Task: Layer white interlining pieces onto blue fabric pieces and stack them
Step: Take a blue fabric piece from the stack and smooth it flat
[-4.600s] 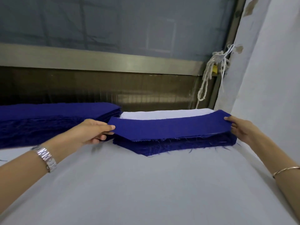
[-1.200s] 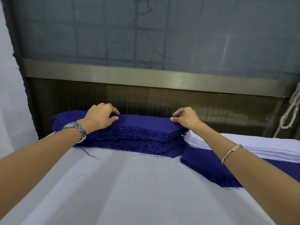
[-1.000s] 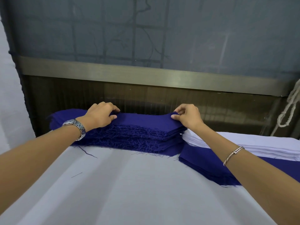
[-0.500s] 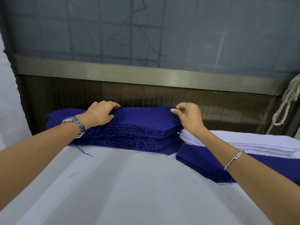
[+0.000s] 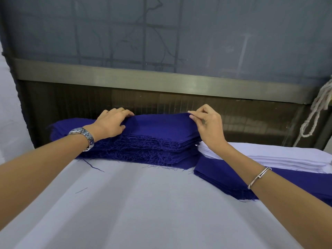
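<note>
White cloth covers the tabletop (image 5: pixel 143 212), which fills the lower half of the frame; a few loose blue threads lie on it. Two bare forearms reach in from the lower corners, a metal watch (image 5: pixel 82 136) on the left wrist and a thin bracelet (image 5: pixel 258 177) on the right.

At mid right, a white interlining stack (image 5: pixel 269 157) sits on top of a low blue pile (image 5: pixel 224 178). At centre left, touching it, stands a tall blue fabric stack (image 5: pixel 143 150) with frayed edges.

The left hand (image 5: pixel 111 124) grips the left end of the top blue piece (image 5: pixel 161 124), fingers curled over its far edge. The right hand (image 5: pixel 208 126) pinches the far right corner between thumb and forefinger, other fingers loosely bent. The piece arches slightly above the stack.

The step appears to be peeling off one blue piece. Doing it well likely means checking that only a single layer is pinched, lifting both ends evenly and freeing the tangled threads slowly so the stack stays square.

Behind runs a brushed metal rail (image 5: pixel 161 81), then a grey mesh screen (image 5: pixel 161 33); a knotted rope (image 5: pixel 316 112) hangs at the right edge. No brand, label or writing can be read; the watch face is not legible.
</note>
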The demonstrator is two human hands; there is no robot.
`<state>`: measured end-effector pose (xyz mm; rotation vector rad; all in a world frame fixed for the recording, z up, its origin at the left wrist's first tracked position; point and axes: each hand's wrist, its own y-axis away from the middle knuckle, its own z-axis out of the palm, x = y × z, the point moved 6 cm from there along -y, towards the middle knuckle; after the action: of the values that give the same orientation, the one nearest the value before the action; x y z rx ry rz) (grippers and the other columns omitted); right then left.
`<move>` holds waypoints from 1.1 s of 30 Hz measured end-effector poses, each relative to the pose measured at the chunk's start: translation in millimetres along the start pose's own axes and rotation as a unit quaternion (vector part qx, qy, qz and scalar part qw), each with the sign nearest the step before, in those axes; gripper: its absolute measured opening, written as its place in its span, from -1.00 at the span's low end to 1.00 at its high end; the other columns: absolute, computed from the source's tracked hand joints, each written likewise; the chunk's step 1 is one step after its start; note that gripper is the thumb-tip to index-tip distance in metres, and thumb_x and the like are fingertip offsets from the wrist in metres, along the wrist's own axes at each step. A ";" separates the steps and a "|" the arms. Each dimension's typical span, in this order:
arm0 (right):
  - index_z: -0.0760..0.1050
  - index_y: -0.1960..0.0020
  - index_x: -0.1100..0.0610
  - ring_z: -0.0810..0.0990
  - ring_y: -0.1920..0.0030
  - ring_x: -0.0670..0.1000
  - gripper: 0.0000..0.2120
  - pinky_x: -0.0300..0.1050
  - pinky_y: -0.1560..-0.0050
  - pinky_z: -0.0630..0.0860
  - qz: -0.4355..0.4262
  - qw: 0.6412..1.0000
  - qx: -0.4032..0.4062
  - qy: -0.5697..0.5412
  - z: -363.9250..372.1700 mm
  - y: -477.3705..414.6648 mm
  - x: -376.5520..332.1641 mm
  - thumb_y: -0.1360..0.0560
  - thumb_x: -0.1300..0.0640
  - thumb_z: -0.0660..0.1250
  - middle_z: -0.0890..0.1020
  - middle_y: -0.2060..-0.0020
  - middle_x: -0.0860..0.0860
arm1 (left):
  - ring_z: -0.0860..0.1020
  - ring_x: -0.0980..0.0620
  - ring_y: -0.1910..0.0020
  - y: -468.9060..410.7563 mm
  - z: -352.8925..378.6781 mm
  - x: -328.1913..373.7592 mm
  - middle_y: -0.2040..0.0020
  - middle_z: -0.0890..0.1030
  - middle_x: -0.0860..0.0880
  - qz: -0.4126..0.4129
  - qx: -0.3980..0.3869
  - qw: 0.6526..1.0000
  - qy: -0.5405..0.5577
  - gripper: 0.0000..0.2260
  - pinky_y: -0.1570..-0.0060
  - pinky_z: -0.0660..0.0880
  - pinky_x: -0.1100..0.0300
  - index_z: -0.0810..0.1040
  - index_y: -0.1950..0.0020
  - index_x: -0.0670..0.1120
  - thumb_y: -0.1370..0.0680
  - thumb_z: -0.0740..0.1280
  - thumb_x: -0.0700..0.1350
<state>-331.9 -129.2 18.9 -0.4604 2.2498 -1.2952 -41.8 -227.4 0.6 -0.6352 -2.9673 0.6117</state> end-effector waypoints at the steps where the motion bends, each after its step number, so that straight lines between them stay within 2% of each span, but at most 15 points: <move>1: 0.69 -0.08 0.25 0.53 0.17 0.05 -0.85 0.06 0.08 0.56 -0.005 1.000 0.003 -0.005 -1.9 0.5 -1.3 -0.53 0.27 0.43 0.59 0.19 0.10 | 0.43 -0.06 -0.32 0.7 -1.7 0.4 -0.35 0.47 -0.04 0.003 0.007 1.000 -0.006 -0.53 -0.27 0.34 -0.02 0.35 -0.48 0.04 -0.59 0.34 -0.17; 7: 0.69 0.05 0.21 0.53 0.14 0.01 -0.92 0.08 0.03 0.50 -0.006 1.000 0.017 0.004 -13.3 4.5 -3.3 -0.53 0.21 0.44 0.67 0.20 0.05 | 0.49 -0.04 -0.21 12.8 -19.5 -9.3 -0.21 0.56 -0.01 -0.002 0.075 0.993 -0.090 -0.66 -0.25 0.36 0.00 0.50 -0.33 0.00 -0.57 0.37 0.05; 13: 0.66 -0.05 0.22 0.58 0.11 0.09 -0.87 0.12 0.00 0.54 0.022 1.000 0.004 -0.003 -22.7 5.6 -6.5 -0.58 0.19 0.38 0.61 0.15 0.02 | 0.52 -0.14 -0.17 40.5 -39.6 -49.8 -0.16 0.63 -0.08 -0.042 0.124 0.987 -0.093 -0.74 -0.19 0.35 -0.06 0.57 -0.29 -0.07 -0.62 0.30 -0.06; 16: 0.62 -0.08 0.21 0.59 0.10 0.03 -0.87 -0.01 0.05 0.59 0.059 0.998 0.002 -0.028 -33.7 2.0 -4.3 -0.61 0.18 0.33 0.62 0.09 0.09 | 0.54 -0.21 -0.10 55.5 -60.9 -64.3 -0.08 0.65 -0.14 -0.052 0.172 0.981 -0.067 -0.79 -0.14 0.36 -0.11 0.61 -0.22 -0.11 -0.62 0.31 -0.11; 19: 0.57 -0.03 0.14 0.57 0.16 -0.22 -0.94 -0.34 0.17 0.54 0.094 0.992 0.017 -0.083 -56.4 -2.4 0.8 -0.62 0.21 0.32 0.62 0.16 -0.02 | 0.58 -0.23 0.03 65.7 -84.7 -67.6 0.05 0.68 -0.17 -0.048 0.188 0.981 -0.024 -0.80 -0.05 0.42 -0.10 0.62 -0.19 -0.11 -0.63 0.29 -0.08; 21: 0.55 0.01 0.09 0.58 0.20 -0.22 -0.95 -0.41 0.20 0.52 0.128 0.986 -0.002 -0.103 -71.7 -4.4 9.5 -0.61 0.21 0.33 0.62 0.18 -0.05 | 0.61 -0.18 0.13 67.1 -96.5 -63.9 0.09 0.68 -0.14 -0.043 0.156 0.987 0.021 -0.78 0.05 0.49 -0.07 0.62 -0.18 -0.07 -0.64 0.26 -0.02; 24: 0.56 0.06 0.04 0.61 0.32 -0.09 -0.93 -0.26 0.35 0.58 0.202 0.969 -0.067 -0.127 -94.9 0.6 28.2 -0.60 0.16 0.36 0.66 0.26 -0.02 | 0.61 -0.08 0.07 67.3 -105.4 -52.2 0.03 0.67 -0.05 -0.033 0.073 0.989 0.128 -0.81 0.02 0.57 -0.09 0.62 -0.12 0.04 -0.62 0.27 0.05; 26: 0.60 0.10 0.06 0.50 0.51 -0.11 -0.93 -0.31 0.51 0.47 0.228 0.958 -0.118 -0.131 -113.5 11.0 40.4 -0.56 0.14 0.39 0.63 0.43 -0.04 | 0.63 0.04 0.07 71.3 -106.9 -40.7 0.06 0.67 0.06 -0.014 0.030 0.979 0.200 -0.83 0.06 0.56 0.07 0.62 -0.02 0.12 -0.56 0.28 0.11; 28: 0.65 0.17 0.10 0.42 0.57 -0.12 -0.89 -0.34 0.54 0.40 0.253 0.941 -0.170 -0.147 -133.0 25.7 53.6 -0.51 0.11 0.43 0.58 0.52 0.00 | 0.66 0.10 0.13 80.1 -103.3 -25.8 0.12 0.69 0.08 -0.006 -0.013 0.967 0.256 -0.79 0.11 0.54 0.21 0.64 0.02 0.15 -0.47 0.28 0.18; 33: 0.71 0.12 0.11 0.49 0.48 -0.04 -0.80 -0.27 0.40 0.51 0.317 0.877 -0.335 -0.139 -177.9 73.8 91.1 -0.36 -0.01 0.50 0.66 0.32 0.17 | 0.68 0.18 0.08 104.5 -65.6 18.4 0.06 0.70 0.20 0.019 -0.107 0.936 0.335 -0.72 0.17 0.58 0.30 0.69 0.01 0.10 -0.42 0.30 0.19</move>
<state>-511.5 -15.3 6.9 -0.0909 2.2530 -0.0946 -10.4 -108.2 19.7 -0.7337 -2.3868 0.0366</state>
